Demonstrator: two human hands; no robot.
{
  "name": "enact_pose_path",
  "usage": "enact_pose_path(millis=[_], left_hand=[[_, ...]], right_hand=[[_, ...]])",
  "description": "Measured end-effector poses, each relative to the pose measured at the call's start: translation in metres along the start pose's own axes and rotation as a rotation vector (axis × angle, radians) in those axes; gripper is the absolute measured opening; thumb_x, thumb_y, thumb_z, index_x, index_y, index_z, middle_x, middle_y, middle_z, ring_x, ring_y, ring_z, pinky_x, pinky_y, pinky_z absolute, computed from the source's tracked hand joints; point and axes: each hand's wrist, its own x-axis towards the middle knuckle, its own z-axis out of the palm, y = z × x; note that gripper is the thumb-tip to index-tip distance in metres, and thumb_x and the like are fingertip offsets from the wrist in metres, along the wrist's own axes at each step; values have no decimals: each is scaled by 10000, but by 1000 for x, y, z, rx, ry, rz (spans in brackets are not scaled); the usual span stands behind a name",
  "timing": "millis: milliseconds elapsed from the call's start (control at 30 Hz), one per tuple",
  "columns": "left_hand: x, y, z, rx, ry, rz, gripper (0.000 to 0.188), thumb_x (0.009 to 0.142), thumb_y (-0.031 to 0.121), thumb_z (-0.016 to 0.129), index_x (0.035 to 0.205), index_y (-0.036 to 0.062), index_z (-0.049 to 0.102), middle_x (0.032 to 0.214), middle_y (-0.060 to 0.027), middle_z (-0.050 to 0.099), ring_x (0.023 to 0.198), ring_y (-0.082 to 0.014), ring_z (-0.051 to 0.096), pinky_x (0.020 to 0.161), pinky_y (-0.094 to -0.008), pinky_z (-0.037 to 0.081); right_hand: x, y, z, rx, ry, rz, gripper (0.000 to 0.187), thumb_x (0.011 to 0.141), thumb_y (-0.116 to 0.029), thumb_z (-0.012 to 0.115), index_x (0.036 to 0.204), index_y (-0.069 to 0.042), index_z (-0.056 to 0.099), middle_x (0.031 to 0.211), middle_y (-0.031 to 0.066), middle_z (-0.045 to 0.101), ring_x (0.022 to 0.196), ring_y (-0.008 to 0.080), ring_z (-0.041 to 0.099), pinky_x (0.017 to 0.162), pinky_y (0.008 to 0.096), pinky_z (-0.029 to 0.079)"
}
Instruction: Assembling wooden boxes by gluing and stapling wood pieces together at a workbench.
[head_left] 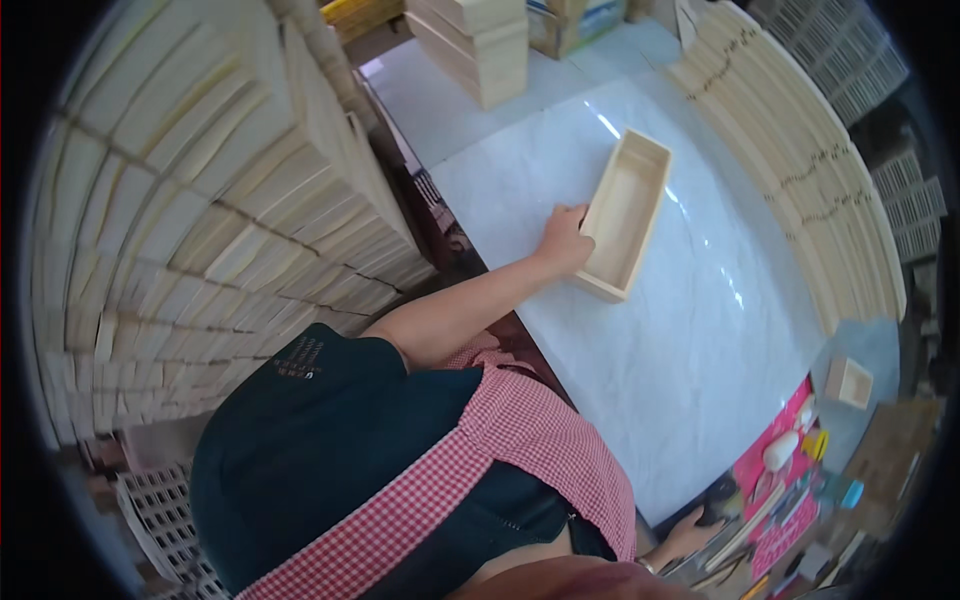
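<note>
A long, open-topped pale wooden box (628, 215) rests at a slant on the glossy white marbled tabletop (660, 370). My left hand (567, 240) is closed on the near part of its left side wall, fingers curled over the edge. The inside of the box looks bare. Down at the lower right, my right hand (690, 535) reaches beside a cluster of tools on a pink mat (770, 445). Its fingers look spread, with a dark object just above them that I cannot make out.
High stacks of pale wooden pieces (200, 200) rise on the left. Wooden pieces with dark marks (800, 160) line the table's right edge. A stack of wooden boxes (480, 50) stands at the back. A white bottle (780, 450) and a small wooden box (848, 383) sit at the right.
</note>
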Motion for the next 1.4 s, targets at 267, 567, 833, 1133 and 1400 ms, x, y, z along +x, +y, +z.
enact_pose_path(millis=[267,567,833,1133,1400], left_hand=[[51,149,-130,-605,311,128,548,770,-92,502,1313,-32,550,1106,-209,661,934,-287,629,790,-359,546],[214,167,-270,-520,725,91,419,842,22,547,1256,-27,590,1085,-222,665,918,-311,642,809,-408,539],[258,130,-295,-738,707,93,412,861,103,585,1253,-20,608,1102,-217,676,970,-337,653,868,-460,536],[263,109,-315,-977,727,129,422,883,195,627,1250,-11,628,1121,-213,689,1028,-366,666,935,-518,534],[155,17,-188,271,1124,367,179,882,91,573,1018,1,646,1021,-188,672,819,-315,631,759,-416,524]], right_hand=[[32,-57,-65,197,95,125,509,948,-246,655,1367,25,559,1167,222,682,1046,342,666,922,374,535],[43,-134,-75,458,73,137,438,997,-251,612,1355,-1,574,1135,185,695,1012,306,666,871,374,551],[40,-165,-80,501,-20,167,490,1005,-257,613,1421,-14,526,1203,187,673,1103,334,652,912,413,546],[39,-224,-83,590,-115,51,437,1046,-273,572,1414,-40,540,1164,155,678,1077,270,651,916,375,537],[30,-234,-79,634,-139,43,443,1040,-267,582,1429,-61,537,1167,148,684,1074,266,653,913,382,536]])
